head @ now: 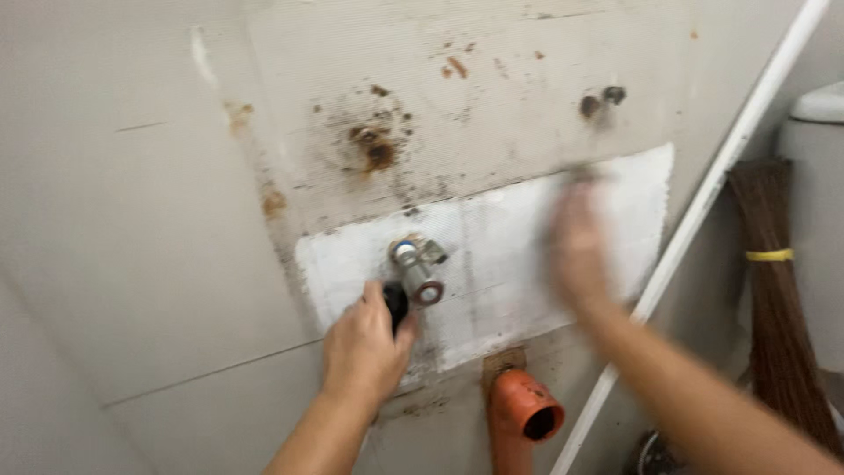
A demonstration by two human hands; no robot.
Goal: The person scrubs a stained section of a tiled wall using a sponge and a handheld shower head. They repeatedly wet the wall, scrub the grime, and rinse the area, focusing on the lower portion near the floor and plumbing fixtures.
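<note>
My left hand (pixel 362 352) is up at the wall, just below the metal tap (pixel 416 269) that sticks out of the white plastered patch (pixel 510 264). The grip there is curled around a small dark thing (pixel 396 302), pressed right against the underside of the tap; what that dark thing is, I can't make out. The tap itself has a shiny body with a bluish cap on top and a round open end facing me.

My right hand (pixel 578 251) is off to the right of the tap, flat against the same white patch, and it's a smear of motion blur. Whether that grip holds anything or lies flat and empty, I can't tell.

Below the tap and a little to the right, an orange pipe mouth (pixel 526 415) pokes out of the wall. Above the tap, the grey wall (pixel 132 220) is dotted with rusty brown stains (pixel 378 145). Well to the right of the tap, a white pipe (pixel 703 202) runs slanting up the wall, and beyond it leans a brown twig broom (pixel 778 299) bound with a yellow band.
</note>
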